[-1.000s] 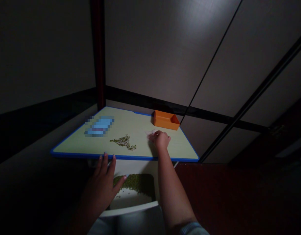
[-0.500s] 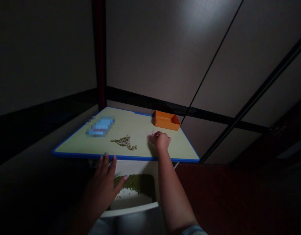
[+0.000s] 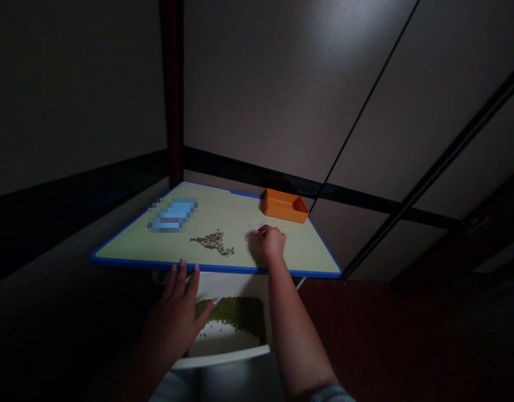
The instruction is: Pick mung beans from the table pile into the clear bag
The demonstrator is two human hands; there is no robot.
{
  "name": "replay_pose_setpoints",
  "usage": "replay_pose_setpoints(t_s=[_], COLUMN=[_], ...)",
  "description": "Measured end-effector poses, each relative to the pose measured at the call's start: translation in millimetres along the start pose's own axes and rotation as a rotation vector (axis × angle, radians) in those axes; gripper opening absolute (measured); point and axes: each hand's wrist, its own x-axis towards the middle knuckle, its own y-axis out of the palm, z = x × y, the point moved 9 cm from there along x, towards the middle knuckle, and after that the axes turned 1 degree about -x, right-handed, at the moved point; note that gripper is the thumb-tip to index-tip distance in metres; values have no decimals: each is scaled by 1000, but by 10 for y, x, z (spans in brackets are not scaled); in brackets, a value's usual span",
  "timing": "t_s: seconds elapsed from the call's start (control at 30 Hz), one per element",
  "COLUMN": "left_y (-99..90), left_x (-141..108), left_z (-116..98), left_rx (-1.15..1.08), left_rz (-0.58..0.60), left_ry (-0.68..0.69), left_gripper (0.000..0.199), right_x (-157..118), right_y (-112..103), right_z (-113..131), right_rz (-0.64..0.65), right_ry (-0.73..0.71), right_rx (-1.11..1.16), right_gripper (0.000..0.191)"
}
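A pale table top with a blue rim [image 3: 152, 247] carries a loose patch of small green beans [image 3: 215, 241]. My right hand [image 3: 273, 242] is closed on a thin, whitish, see-through item [image 3: 253, 234] at the table's right half; its exact kind is unclear. My left hand [image 3: 179, 304] lies with fingers spread at the table's front edge, its thumb over the left part of a white drawer [image 3: 227, 357]. Many green beans [image 3: 240, 314] are heaped inside that drawer, below the table edge.
An orange open box [image 3: 285, 207] stands at the back right of the table. A blurred-out blue flat object [image 3: 173, 215] lies at the left. Large wall panels [image 3: 282, 100] rise behind the table, and dark red floor [image 3: 357, 335] shows at the right.
My right hand has moved slightly left across the table, with the see-through item in it. My left hand and the bean patch look the same.
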Motion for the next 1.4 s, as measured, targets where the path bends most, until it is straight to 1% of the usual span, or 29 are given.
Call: replay_pose_setpoints(t_s=[0.13, 0.17, 0.27, 0.37, 0.43, 0.53, 0.6, 0.7, 0.77, 0.87, 0.97, 1.1, 1.2, 1.27, 1.4], left_y=[-8, -6, 0, -8, -17, -21, -21, -17, -14, -18, -22, -2, 5, 14, 3], left_x=[1, 2, 5, 7, 4, -3, -6, -4, 1, 6, 5, 3, 5, 7, 3], left_z=[-10, -11, -13, -19, -20, -18, -20, -18, -17, -25, -28, -25, -21, -17, -19], left_rx=[-2, -3, -5, -10, -14, -14, -11, -11, -17, -22, -16, -6, 4, 12, 27], left_rz=[-4, 0, 16, 19, 13, 2, -6, -8, 0, 10, 14, 26, 16, 16, -5], left_ry=[14, 14, 7, 0, -4, -2, 7, 11, 7, 6, -3, -6, 3, 5, 7], left_gripper=[81, 81, 81, 81, 80, 79, 79, 78, 79, 79, 79, 80, 80, 80, 78], right_x=[-8, -4, 9, -2, -18, -43, -41, -6, 20, 57, 101, 157, 179, 182, 182], right_y=[32, 23, 0, 41, 103, 232, 291, 295, 269, 186, 81, 8, 9, 17, 76], right_z=[78, 58, -60, -93, -37, 72, 83, -18, -108, -194, -204, -195, -207, -225, -192], right_rz=[38, 31, 6, 30, 68, 149, 177, 157, 144, 115, 51, -39, -72, -82, -34], right_ry=[-81, -76, -5, 19, -22, -110, -133, -100, -62, -21, 2, 32, 52, 75, 64], right_rx=[70, 83, 81, 62, 93, 202, 268, 317, 291, 152, 4, -77, -57, -3, 95], right_gripper=[16, 16, 17, 17, 15, 12, 12, 13, 13, 14, 16, 19, 20, 20, 19])
